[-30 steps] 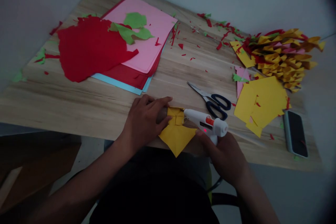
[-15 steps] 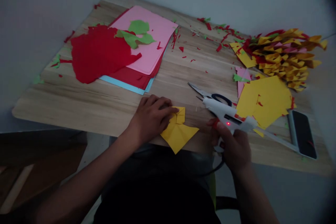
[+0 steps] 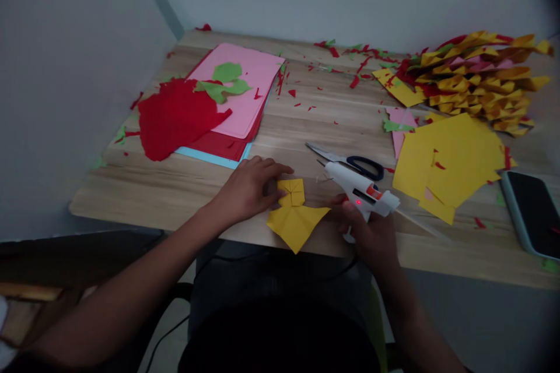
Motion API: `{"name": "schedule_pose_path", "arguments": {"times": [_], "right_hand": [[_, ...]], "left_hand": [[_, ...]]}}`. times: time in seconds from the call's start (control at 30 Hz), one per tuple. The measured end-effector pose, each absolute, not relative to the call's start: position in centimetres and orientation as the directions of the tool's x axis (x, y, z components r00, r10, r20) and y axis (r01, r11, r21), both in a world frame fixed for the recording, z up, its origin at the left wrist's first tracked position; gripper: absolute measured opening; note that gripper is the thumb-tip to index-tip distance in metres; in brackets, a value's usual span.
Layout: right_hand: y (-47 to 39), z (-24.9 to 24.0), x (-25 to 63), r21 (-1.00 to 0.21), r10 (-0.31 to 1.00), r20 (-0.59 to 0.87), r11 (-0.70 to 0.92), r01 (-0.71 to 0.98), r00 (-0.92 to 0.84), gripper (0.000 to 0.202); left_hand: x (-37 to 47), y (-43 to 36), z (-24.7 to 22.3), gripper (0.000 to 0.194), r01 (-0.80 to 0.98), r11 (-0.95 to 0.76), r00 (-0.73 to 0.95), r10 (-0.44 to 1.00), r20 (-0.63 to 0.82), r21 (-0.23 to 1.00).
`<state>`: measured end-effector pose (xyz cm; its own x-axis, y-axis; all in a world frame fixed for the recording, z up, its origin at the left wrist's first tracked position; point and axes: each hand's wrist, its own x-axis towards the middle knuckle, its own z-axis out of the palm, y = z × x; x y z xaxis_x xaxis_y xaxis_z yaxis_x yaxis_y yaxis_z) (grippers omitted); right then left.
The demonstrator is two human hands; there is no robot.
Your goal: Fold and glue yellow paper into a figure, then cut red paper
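My right hand point(image 3: 371, 233) is wrapped round the grip of a white hot glue gun point(image 3: 350, 180). A red light glows on the gun's side, and its nozzle points to the upper left. A clear glue stick point(image 3: 422, 227) sticks out of its back end. Near the table's front edge lies a folded yellow paper piece point(image 3: 297, 224), with a creased square part on top and a wider pointed part below. Beside it, my left hand point(image 3: 258, 183) has thumb and index finger apart, the thumb at the square's left edge. Behind the gun lie scissors point(image 3: 345, 160) with dark handles.
Pink sheets point(image 3: 249, 93) lie at the left under red crepe paper point(image 3: 179, 119) and green scraps point(image 3: 225, 81). At the right are yellow sheets point(image 3: 450, 163), a phone point(image 3: 534, 210) and a folded yellow paper craft point(image 3: 481, 81). Red and green snippets litter the back.
My left index finger has lifted off the folded yellow paper's square part and spread from the thumb. The glue gun has come slightly left, closer to the paper. The camera view has shifted.
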<state>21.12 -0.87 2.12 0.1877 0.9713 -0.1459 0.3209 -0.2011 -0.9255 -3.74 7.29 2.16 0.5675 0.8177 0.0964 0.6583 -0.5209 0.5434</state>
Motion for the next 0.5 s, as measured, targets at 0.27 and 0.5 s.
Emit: {"name": "schedule_pose_path", "arguments": {"times": [0.27, 0.5], "right_hand": [[0.7, 4.4, 18.7, -0.993, 0.998, -0.065, -0.065, -0.099, 0.003, 0.037], [1.2, 10.0, 9.3, -0.953, 0.976, -0.047, -0.108, -0.283, -0.213, 0.033]], "left_hand": [[-7.0, 7.4, 3.3, 0.016, 0.503, -0.203, -0.076, 0.958, 0.277, 0.840], [-13.6, 1.5, 7.2, 0.023, 0.326, -0.433, -0.612, 0.581, 0.537, 0.840]]}}
